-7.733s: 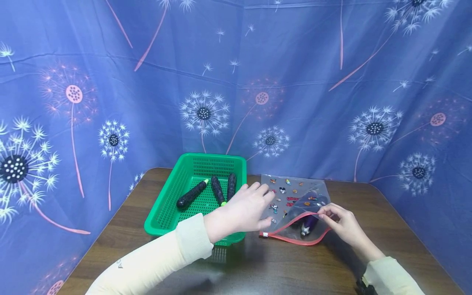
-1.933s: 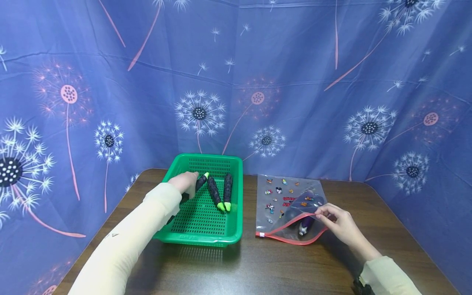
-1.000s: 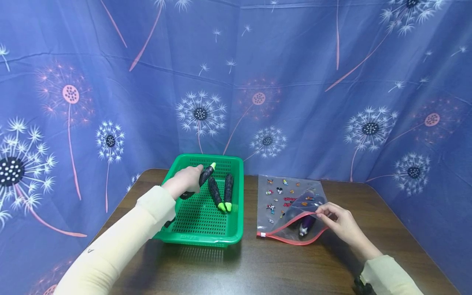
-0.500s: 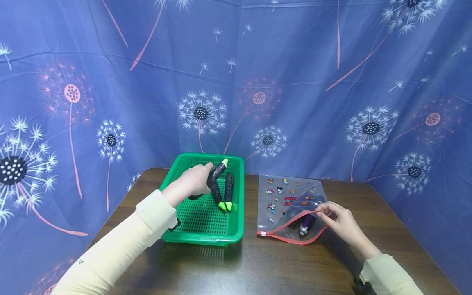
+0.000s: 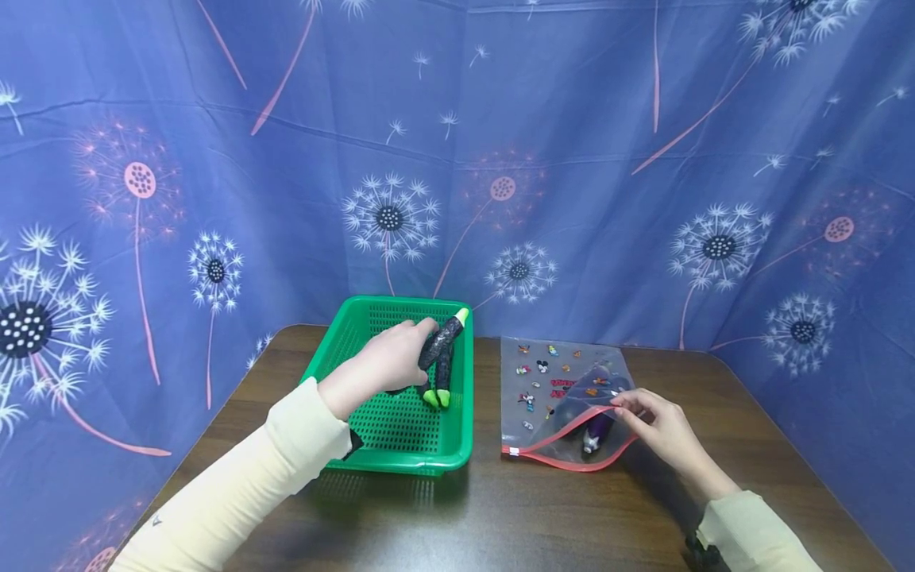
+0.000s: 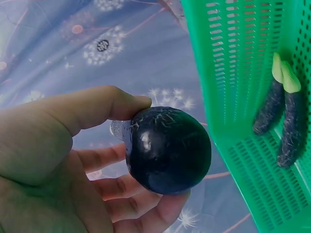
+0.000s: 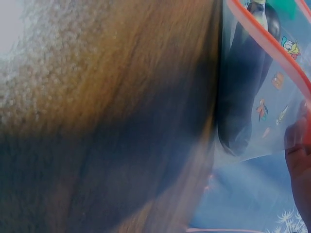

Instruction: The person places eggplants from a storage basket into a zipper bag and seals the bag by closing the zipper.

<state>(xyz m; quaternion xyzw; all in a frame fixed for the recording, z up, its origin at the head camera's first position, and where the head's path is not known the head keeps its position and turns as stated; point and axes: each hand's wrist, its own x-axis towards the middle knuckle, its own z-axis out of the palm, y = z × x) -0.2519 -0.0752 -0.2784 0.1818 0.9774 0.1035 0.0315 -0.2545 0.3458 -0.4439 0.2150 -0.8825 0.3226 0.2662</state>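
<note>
My left hand [image 5: 386, 361] grips a dark eggplant [image 6: 167, 150] above the green basket, thumb on one side and fingers on the other. Its pale green tip points up and right in the head view. Two similar eggplants [image 6: 291, 121] lie side by side in the basket, partly hidden in the head view by the held one. At the right, my right hand [image 5: 661, 433] pinches the red rim of a clear slider bag [image 5: 529, 381] and keeps its mouth parted. A purple eggplant [image 5: 596, 433] lies inside; the right wrist view shows dark eggplant shapes [image 7: 243, 82] through the plastic.
The green perforated basket [image 5: 400, 461] stands on the brown wooden table [image 5: 493, 516], left of the bag. A blue curtain [image 5: 608, 262] with dandelion prints closes off the back and sides.
My left hand came from the bag's side to the basket, took hold of the leftmost eggplant, then lifted it and moved right over the other two. My right hand stays at the bag's rim.
</note>
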